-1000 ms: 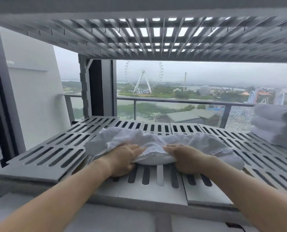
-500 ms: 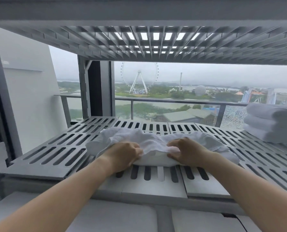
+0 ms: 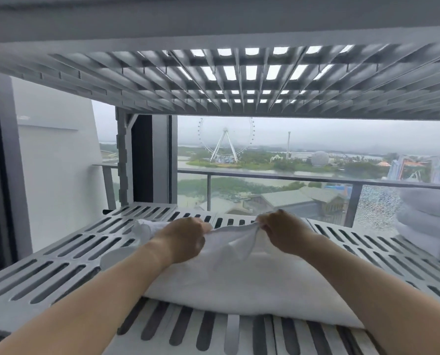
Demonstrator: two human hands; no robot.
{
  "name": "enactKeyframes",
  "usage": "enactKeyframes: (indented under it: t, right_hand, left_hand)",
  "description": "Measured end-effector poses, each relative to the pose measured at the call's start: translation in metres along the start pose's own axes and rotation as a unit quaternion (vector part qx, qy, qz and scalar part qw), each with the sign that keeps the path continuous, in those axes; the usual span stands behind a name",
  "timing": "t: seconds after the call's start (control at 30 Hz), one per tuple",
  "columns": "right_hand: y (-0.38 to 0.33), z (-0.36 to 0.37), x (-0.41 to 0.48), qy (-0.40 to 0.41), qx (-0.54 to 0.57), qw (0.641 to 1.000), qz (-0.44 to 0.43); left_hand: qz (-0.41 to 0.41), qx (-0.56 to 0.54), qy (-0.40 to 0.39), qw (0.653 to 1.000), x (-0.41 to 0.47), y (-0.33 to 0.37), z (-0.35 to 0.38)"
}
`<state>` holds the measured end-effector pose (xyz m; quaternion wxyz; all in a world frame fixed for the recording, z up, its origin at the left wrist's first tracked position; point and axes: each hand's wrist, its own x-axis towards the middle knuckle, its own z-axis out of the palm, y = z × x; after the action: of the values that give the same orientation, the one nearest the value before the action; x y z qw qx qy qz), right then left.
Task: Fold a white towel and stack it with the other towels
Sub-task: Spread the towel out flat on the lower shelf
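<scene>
Our fingers (image 3: 261, 224) are pinched shut on the far edge of the white towel (image 3: 242, 278), left hand (image 3: 183, 239) and right hand (image 3: 285, 233) close together. Half a second ago both hands pressed a crumpled bundle flat; now they have lifted an edge clear, so the cloth hangs toward us over the slatted shelf (image 3: 60, 272). We judge the folding has just begun. The folded towel stack (image 3: 429, 221) waits at the right.
</scene>
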<state>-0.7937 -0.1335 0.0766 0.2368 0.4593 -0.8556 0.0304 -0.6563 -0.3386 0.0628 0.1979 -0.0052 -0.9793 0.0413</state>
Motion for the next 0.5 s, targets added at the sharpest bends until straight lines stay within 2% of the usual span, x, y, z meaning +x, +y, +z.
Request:
enactKeyframes:
  t: [0.1,0.17,0.23,0.37,0.5]
  right_hand:
    - [0.005,0.011,0.015,-0.016,-0.02,1.0,0.003]
    - [0.008,0.021,0.021,-0.032,-0.029,0.999,0.007]
    - [0.007,0.029,0.02,-0.048,-0.031,0.998,0.009]
    - [0.002,0.038,0.007,-0.062,0.029,0.997,0.022]
    - [0.016,0.032,0.014,-0.09,-0.01,0.995,-0.032]
  left_hand:
    - [0.028,-0.026,-0.05,0.998,0.007,0.01,0.008]
    - [0.029,-0.001,-0.107,0.994,0.013,0.015,0.009]
    - [0.037,0.034,-0.129,0.99,0.019,0.018,0.011]
    - [0.036,0.083,-0.114,0.989,0.029,0.019,0.007]
    - [-0.016,0.098,-0.066,0.993,0.046,-0.001,0.001]
